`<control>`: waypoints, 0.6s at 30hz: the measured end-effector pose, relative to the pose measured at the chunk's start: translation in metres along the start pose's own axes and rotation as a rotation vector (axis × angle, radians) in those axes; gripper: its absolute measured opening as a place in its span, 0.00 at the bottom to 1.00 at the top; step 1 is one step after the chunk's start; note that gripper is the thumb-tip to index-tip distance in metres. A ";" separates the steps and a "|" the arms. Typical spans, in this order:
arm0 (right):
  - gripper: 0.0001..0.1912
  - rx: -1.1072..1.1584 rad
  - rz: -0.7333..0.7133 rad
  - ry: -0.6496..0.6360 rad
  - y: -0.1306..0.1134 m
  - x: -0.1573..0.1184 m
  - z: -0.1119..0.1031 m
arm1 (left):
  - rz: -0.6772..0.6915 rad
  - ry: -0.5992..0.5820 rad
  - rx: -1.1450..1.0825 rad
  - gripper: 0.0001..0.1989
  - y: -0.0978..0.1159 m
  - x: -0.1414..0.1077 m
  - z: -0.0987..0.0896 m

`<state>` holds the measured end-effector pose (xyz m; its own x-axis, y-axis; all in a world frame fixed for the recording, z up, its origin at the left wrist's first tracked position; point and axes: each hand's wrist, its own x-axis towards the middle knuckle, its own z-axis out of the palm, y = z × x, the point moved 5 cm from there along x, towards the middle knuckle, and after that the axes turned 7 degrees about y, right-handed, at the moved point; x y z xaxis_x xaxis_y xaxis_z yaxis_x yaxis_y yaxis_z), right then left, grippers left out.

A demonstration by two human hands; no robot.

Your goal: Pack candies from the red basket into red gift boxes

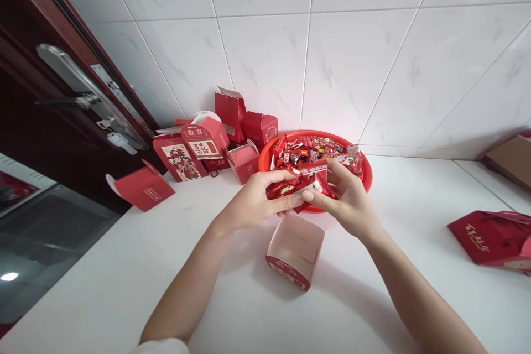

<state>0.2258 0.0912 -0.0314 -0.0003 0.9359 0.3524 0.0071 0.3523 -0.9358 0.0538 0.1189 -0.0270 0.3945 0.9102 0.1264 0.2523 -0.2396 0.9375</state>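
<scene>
Red-wrapped candies [312, 178] are pinched between my two hands, above the front of a red plastic basket [367, 177]. My left hand [259, 197] grips them from the left, thumb and fingers closed on the wrappers. From the right, my right hand [347, 199] holds the same bundle, its thumb meeting the left thumb. More wrapped candies [295, 156] lie in the basket behind. Just below my hands, an open red box [295, 249] stands on the white table, its pale inside facing up. How many candies I hold cannot be made out.
Several red gift boxes [203, 141] stand against the tiled wall at the back left, with an open one [144, 185] near the table's left edge. A closed red box [492, 239] sits at the right. A dark door [62, 94] with keys is on the left.
</scene>
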 end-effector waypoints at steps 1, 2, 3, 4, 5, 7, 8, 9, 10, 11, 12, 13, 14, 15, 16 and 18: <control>0.19 -0.010 0.020 -0.078 -0.001 -0.002 0.002 | -0.022 -0.067 0.009 0.16 0.001 -0.003 -0.001; 0.20 -0.018 0.044 -0.163 -0.002 -0.005 0.004 | -0.047 -0.131 0.026 0.14 0.002 -0.006 -0.002; 0.20 -0.029 0.062 -0.241 -0.003 -0.008 0.006 | -0.074 -0.184 0.055 0.13 0.002 -0.009 -0.005; 0.20 -0.050 0.068 -0.302 -0.005 -0.011 0.008 | -0.098 -0.222 0.089 0.13 0.002 -0.012 -0.008; 0.19 -0.084 0.063 -0.344 -0.007 -0.014 0.010 | -0.122 -0.264 0.124 0.12 0.001 -0.015 -0.011; 0.16 -0.171 0.048 -0.388 -0.011 -0.019 0.013 | -0.152 -0.371 0.181 0.11 -0.001 -0.021 -0.016; 0.15 -0.213 0.045 -0.404 -0.013 -0.021 0.014 | -0.151 -0.432 0.206 0.11 -0.001 -0.024 -0.018; 0.14 -0.250 0.047 -0.422 -0.015 -0.023 0.015 | -0.133 -0.491 0.230 0.11 -0.001 -0.026 -0.021; 0.14 -0.280 0.048 -0.439 -0.016 -0.025 0.016 | -0.101 -0.534 0.252 0.11 0.001 -0.027 -0.024; 0.13 -0.310 0.042 -0.451 -0.017 -0.027 0.016 | -0.061 -0.554 0.272 0.10 0.004 -0.028 -0.027; 0.13 -0.350 0.025 -0.452 -0.019 -0.029 0.016 | -0.021 -0.550 0.295 0.09 0.006 -0.027 -0.030; 0.12 -0.407 0.001 -0.446 -0.020 -0.031 0.016 | 0.012 -0.528 0.322 0.09 0.009 -0.027 -0.032; 0.11 -0.481 -0.027 -0.434 -0.020 -0.032 0.017 | 0.035 -0.500 0.350 0.10 0.011 -0.026 -0.032; 0.10 -0.576 -0.056 -0.421 -0.020 -0.034 0.018 | 0.050 -0.476 0.384 0.10 0.012 -0.026 -0.030; 0.08 -0.685 -0.083 -0.412 -0.019 -0.037 0.020 | 0.061 -0.457 0.424 0.11 0.012 -0.026 -0.027; 0.06 -0.889 -0.142 -0.412 -0.017 -0.042 0.027 | 0.074 -0.428 0.508 0.10 0.011 -0.027 -0.015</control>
<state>0.1988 0.0460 -0.0300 -0.4057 0.8723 0.2729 0.7281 0.4890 -0.4803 0.0328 0.0965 -0.0155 0.7160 0.6960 -0.0534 0.5547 -0.5209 0.6488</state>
